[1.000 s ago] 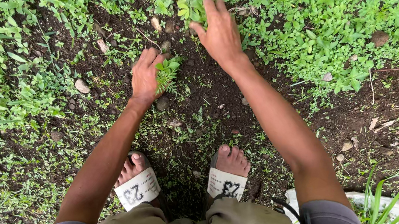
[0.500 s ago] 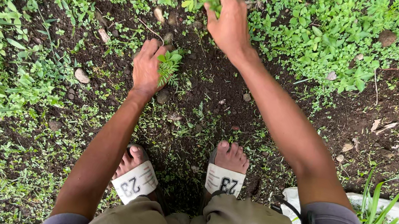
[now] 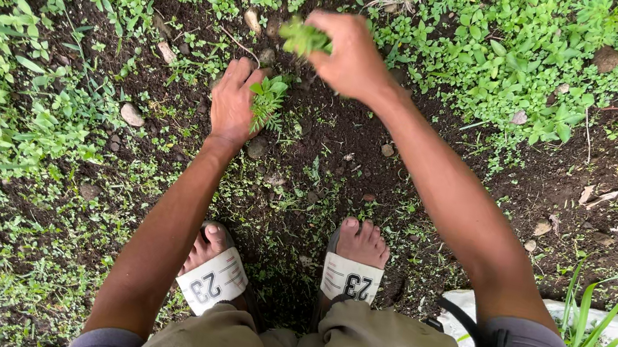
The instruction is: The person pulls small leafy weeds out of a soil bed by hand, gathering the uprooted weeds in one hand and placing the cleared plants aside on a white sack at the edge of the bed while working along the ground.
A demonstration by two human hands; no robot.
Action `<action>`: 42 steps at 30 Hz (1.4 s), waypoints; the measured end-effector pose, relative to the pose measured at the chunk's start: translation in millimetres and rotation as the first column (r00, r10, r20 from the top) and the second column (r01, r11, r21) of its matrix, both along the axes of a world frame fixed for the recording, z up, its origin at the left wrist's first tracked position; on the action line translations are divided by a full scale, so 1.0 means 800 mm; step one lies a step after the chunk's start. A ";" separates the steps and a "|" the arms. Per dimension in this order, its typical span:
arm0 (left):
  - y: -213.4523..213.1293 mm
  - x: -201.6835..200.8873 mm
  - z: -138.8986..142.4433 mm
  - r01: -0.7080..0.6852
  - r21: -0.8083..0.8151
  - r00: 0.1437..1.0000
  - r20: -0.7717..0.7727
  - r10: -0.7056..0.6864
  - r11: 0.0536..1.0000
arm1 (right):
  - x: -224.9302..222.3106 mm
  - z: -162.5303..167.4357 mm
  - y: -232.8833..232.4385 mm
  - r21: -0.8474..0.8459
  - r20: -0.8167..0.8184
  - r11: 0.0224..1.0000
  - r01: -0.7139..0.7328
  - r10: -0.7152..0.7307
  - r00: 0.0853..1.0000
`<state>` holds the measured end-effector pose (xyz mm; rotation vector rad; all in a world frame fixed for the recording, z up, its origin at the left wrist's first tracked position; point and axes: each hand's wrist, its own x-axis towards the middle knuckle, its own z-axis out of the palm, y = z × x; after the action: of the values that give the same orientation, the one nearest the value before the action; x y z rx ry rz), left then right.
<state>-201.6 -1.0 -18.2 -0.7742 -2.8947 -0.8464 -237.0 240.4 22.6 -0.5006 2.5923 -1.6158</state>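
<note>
right hand (image 3: pixel 354 59) clenched on a pulled weed tuft (image 3: pixel 305 36), left hand (image 3: pixel 233 101) gripping a small weed bunch (image 3: pixel 267 100) on the soil; dirt patch mostly bare, tons of green left imo

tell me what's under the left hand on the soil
The left hand rests palm down on dark soil, clutching a small leafy weed at its thumb side. The weed's leaves show; its base, roots and the ground beneath the palm are covered.
</note>
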 end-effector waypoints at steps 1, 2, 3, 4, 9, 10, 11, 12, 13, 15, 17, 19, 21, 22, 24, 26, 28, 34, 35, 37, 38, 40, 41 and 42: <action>0.000 0.000 -0.001 0.001 0.011 1.000 0.011 -0.001 1.000 | -0.002 0.003 0.008 0.045 -0.014 0.995 0.085 -0.084 0.996; 0.000 0.000 -0.003 -0.007 0.004 1.000 0.026 0.006 1.000 | -0.010 0.006 0.016 0.088 -0.032 0.981 0.172 -0.170 0.985; 0.000 0.000 -0.004 -0.013 -0.004 0.999 0.033 0.013 1.000 | -0.016 0.008 0.020 0.126 -0.063 0.957 0.260 -0.254 0.965; -0.001 0.000 -0.004 -0.017 -0.013 0.999 0.037 0.017 1.000 | -0.019 0.009 0.020 0.178 -0.060 0.951 0.251 -0.244 0.968; -0.004 0.002 0.003 0.012 0.036 1.000 -0.001 -0.012 0.999 | -0.021 -0.001 -0.005 0.484 -0.155 0.859 0.165 -0.101 0.983; -0.004 0.002 0.006 0.019 0.053 1.000 -0.015 -0.018 0.998 | -0.021 -0.005 -0.013 0.487 -0.201 0.855 0.181 -0.092 0.975; -0.005 0.002 0.008 0.018 0.049 1.000 -0.015 -0.017 0.999 | -0.020 -0.009 -0.020 0.491 -0.246 0.848 0.200 -0.085 0.965; -0.005 0.002 0.009 0.019 0.049 1.000 -0.016 -0.019 0.999 | -0.021 -0.012 -0.024 0.497 -0.292 0.839 0.221 -0.078 0.953; -0.005 0.002 0.010 0.021 0.048 1.000 -0.018 -0.020 0.999 | -0.024 -0.014 -0.027 0.495 -0.207 0.847 0.194 -0.102 0.973; -0.005 0.002 0.011 -0.001 0.001 1.000 -0.003 0.001 1.000 | -0.036 -0.011 -0.026 0.477 -0.035 0.867 0.145 -0.147 0.989; -0.005 0.001 0.010 -0.001 -0.005 1.000 0.006 0.001 1.000 | -0.045 0.002 -0.015 0.334 0.189 0.939 0.086 -0.156 0.970; -0.005 0.001 0.007 0.020 0.047 1.000 0.012 -0.021 0.999 | -0.048 0.020 0.010 0.275 0.360 0.951 0.143 -0.240 0.901; -0.004 0.001 0.004 0.025 0.036 1.000 0.015 -0.026 0.999 | -0.045 0.034 0.036 0.314 0.466 0.907 0.281 -0.405 0.787; -0.004 0.000 0.002 0.027 0.027 0.999 0.017 -0.027 0.999 | -0.038 0.036 0.044 0.351 0.419 0.913 0.208 -0.352 0.837; -0.002 0.000 -0.002 -0.001 -0.055 0.999 0.039 0.003 0.998 | -0.020 0.029 0.053 0.436 0.325 0.897 0.075 -0.235 0.916; -0.001 -0.001 -0.005 -0.011 -0.089 0.999 0.035 0.014 0.996 | 0.003 0.009 0.046 0.718 -0.212 0.668 0.194 -0.055 0.976; -0.002 -0.001 -0.006 -0.015 -0.096 1.000 0.018 0.017 0.995 | 0.017 -0.010 0.043 0.751 -0.347 0.609 0.256 0.033 0.937; -0.004 0.003 -0.002 -0.013 -0.101 1.000 0.000 0.013 0.995 | 0.018 -0.016 0.037 0.576 0.244 0.817 -0.035 -0.131 0.961; -0.003 0.003 -0.002 -0.012 -0.079 1.000 -0.010 0.011 0.997 | 0.019 -0.009 0.039 0.498 0.391 0.859 -0.115 -0.104 0.915; -0.003 0.003 -0.002 -0.007 -0.037 1.000 -0.027 0.006 0.999 | 0.018 0.005 0.039 0.398 0.459 0.910 -0.117 -0.087 0.884; -0.002 0.003 -0.002 -0.004 -0.051 1.000 -0.028 0.003 0.999 | 0.015 0.012 0.039 0.388 0.389 0.920 -0.053 -0.112 0.914; -0.003 0.003 -0.001 -0.001 -0.081 1.000 -0.026 -0.001 0.997 | 0.012 0.021 0.037 0.388 0.293 0.921 0.043 -0.168 0.941; -0.003 0.003 -0.001 -0.007 -0.071 1.000 -0.008 0.006 0.997 | 0.010 0.024 0.035 0.399 0.267 0.914 0.077 -0.196 0.944; -0.004 0.004 -0.001 -0.010 -0.063 1.000 0.010 0.011 0.998 | 0.008 0.024 0.032 0.406 0.240 0.907 0.113 -0.225 0.944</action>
<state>-198.8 -4.2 -18.9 -0.7609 -2.9448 -0.7632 -230.2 265.6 41.5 -0.0126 2.6846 -1.0587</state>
